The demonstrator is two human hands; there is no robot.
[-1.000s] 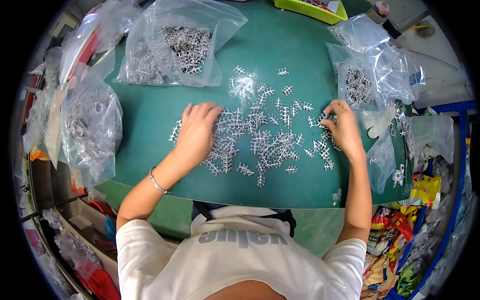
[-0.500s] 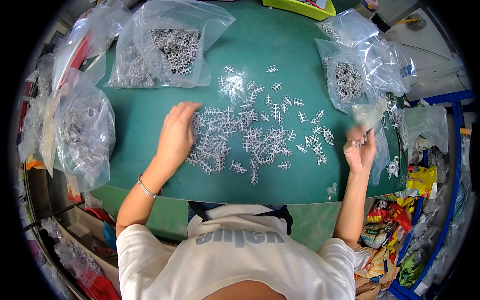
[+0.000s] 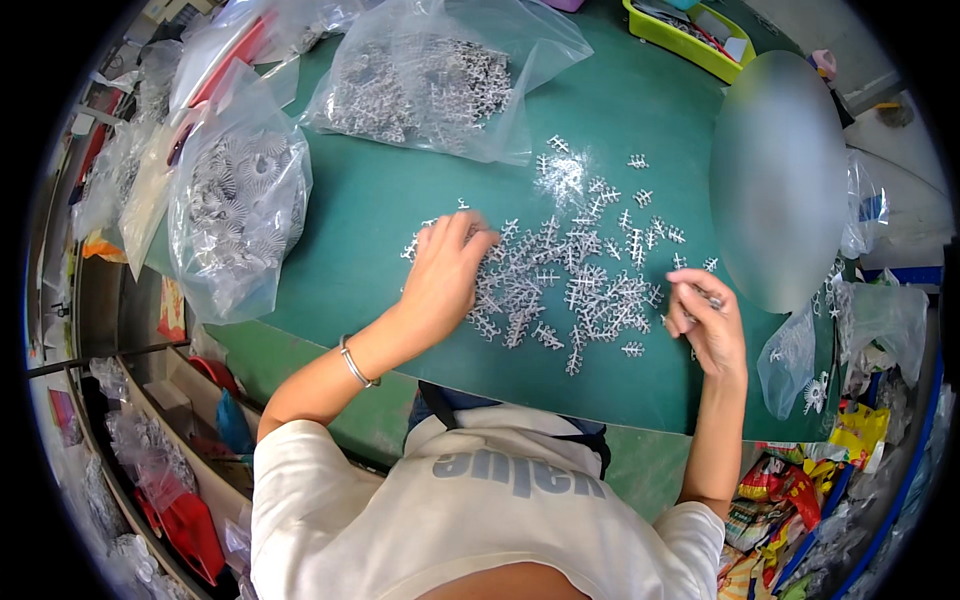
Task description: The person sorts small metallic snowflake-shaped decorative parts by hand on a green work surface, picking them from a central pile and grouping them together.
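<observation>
The right hand (image 3: 708,325) hovers near the mat's (image 3: 380,220) near edge, fingers curled, pinching one small silvery part (image 3: 712,301). The left hand (image 3: 445,275) lies flat, fingers spread, on the left end of the parts pile (image 3: 570,275): spiky, branched metal pieces scattered mid-mat. Beyond lie crinkled clear bags (image 3: 440,75) of similar pieces.

Single head-worn fisheye view, looking steeply down, close over the green table (image 3: 400,200), edges bending outward
</observation>
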